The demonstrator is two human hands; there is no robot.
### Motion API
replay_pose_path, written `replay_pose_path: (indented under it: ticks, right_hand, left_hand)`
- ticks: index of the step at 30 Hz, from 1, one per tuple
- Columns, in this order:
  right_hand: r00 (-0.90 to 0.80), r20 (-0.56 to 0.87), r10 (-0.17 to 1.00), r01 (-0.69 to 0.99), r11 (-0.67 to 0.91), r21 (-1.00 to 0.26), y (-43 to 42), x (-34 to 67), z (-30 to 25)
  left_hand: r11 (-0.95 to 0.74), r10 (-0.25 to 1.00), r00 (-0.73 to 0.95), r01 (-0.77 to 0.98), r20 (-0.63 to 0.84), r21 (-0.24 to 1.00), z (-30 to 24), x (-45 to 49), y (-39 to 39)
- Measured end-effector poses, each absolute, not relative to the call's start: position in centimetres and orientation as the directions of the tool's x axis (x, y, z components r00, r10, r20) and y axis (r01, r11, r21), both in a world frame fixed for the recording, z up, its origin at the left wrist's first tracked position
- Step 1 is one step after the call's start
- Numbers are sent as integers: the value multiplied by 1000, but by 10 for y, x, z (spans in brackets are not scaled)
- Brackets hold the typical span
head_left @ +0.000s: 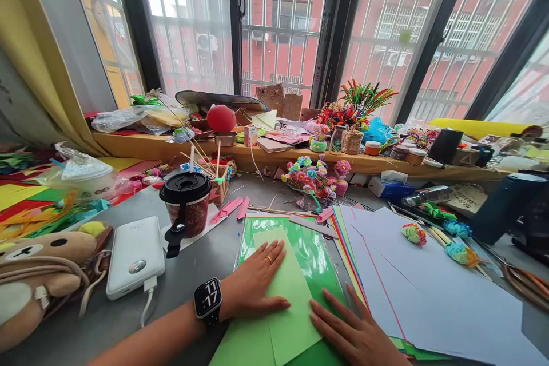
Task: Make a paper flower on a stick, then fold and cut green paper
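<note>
Light green paper (295,326), which looks folded along its length, lies flat in front of me. Beneath it is a darker green sheet in a clear plastic sleeve (315,251). My left hand (257,280), with a ring and a watch, rests palm down on the light green paper with its fingers stretched forward. Fingers spread, my right hand (351,326) lies flat with its fingertips at the right edge of that paper. A grey metal ruler (313,227) lies across the sleeve's far end.
White sheets (429,286) over coloured paper lie to the right. On the left stand a lidded cup (186,200), a white power bank (136,257) with a cable and a plush bear (47,274). Crochet-like flowers (309,177) sit ahead, below a cluttered windowsill (253,157). A dark bottle (506,206) is far right.
</note>
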State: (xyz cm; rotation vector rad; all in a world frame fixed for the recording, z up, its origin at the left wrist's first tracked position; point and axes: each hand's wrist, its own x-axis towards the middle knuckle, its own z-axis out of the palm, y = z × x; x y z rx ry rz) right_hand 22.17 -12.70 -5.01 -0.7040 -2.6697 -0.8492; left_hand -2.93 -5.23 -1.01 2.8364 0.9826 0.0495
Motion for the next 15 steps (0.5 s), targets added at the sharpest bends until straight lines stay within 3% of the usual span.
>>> replay_pose_path:
  ticks: [3, 8, 15]
  right_hand:
    - [-859, 381, 343, 508, 666, 546, -125, 221, -54]
    - [-855, 403, 328, 515, 637, 574, -124, 220, -55]
    - [-861, 375, 342, 503, 675, 539, -128, 218, -47]
  left_hand:
    - [-801, 590, 808, 585, -2, 131, -6, -19, -59]
    - [-900, 410, 909, 392, 69, 191, -11, -3, -71]
    - [-853, 508, 861, 498, 31, 157, -14, -13, -51]
